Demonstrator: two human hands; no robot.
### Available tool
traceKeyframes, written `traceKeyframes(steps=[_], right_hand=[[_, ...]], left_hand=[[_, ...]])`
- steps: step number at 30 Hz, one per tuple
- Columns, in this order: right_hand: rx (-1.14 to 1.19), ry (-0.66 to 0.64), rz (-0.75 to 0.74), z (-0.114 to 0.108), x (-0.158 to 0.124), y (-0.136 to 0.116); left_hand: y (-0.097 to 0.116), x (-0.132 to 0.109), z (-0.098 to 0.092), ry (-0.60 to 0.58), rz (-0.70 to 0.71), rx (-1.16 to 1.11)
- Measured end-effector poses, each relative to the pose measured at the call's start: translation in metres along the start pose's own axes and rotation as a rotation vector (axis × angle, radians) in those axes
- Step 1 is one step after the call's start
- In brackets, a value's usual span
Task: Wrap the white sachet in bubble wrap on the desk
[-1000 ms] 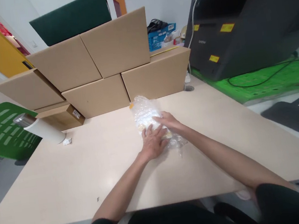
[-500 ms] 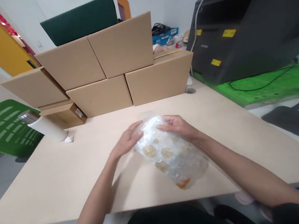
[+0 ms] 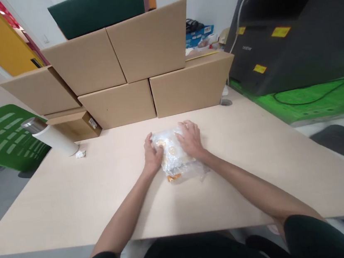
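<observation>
A clear plastic bag (image 3: 175, 155) lies on the table in front of me. Inside it is something whitish with several round tan patches, and an orange patch shows at its near end. My left hand (image 3: 152, 152) is curled at the bag's left edge, its thumb on top. Across the upper right part of the bag rests my right hand (image 3: 189, 139), with fingers stretched forward and thumb spread apart. What the bag contains is blurred by the shiny plastic.
Stacked cardboard boxes (image 3: 117, 106) line the table's far side, topped by a dark green box (image 3: 97, 10). At the left stand a white bottle (image 3: 55, 139) and a crumpled white scrap (image 3: 80, 154). A large black machine (image 3: 290, 47) is at the right, above a green surface (image 3: 319, 102).
The bag has moved away from me and turned straighter, and now lies flat on the table. My right hand has gone from gripping its edge to lying on top.
</observation>
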State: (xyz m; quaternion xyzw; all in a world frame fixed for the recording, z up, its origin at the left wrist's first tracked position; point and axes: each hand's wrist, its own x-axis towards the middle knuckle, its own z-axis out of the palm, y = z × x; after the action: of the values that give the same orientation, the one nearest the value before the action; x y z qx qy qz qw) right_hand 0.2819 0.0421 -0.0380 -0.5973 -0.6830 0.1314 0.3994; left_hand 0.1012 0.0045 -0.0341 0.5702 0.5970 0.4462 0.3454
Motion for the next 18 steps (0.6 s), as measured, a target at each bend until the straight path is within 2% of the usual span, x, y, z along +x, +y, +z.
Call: traceKeyframes(steps=[2, 5, 9, 11, 14, 18], right_hand=[[-0.061, -0.074, -0.194, -0.002, -0.006, 0.009], [-0.053, -0.31, -0.322, -0.016, -0.014, 0.023], [-0.109, -0.622, -0.322, -0.041, -0.017, 0.033], [-0.123, -0.727, -0.327, -0.051, -0.017, 0.035], [-0.103, -0.79, -0.36, -0.056, -0.018, 0.038], [-0.098, -0.77, -0.359, -0.053, -0.023, 0.041]], left_hand=[[-0.002, 0.0, -0.006, -0.023, 0.154, 0.313], [0.001, 0.002, -0.022, -0.158, 0.262, 0.647], [0.009, 0.009, -0.045, -0.502, 0.274, 0.787], [0.011, 0.013, -0.05, -0.615, 0.266, 0.806], [0.009, 0.016, -0.052, -0.681, 0.284, 0.817], [0.005, 0.012, -0.046, -0.675, 0.298, 0.859]])
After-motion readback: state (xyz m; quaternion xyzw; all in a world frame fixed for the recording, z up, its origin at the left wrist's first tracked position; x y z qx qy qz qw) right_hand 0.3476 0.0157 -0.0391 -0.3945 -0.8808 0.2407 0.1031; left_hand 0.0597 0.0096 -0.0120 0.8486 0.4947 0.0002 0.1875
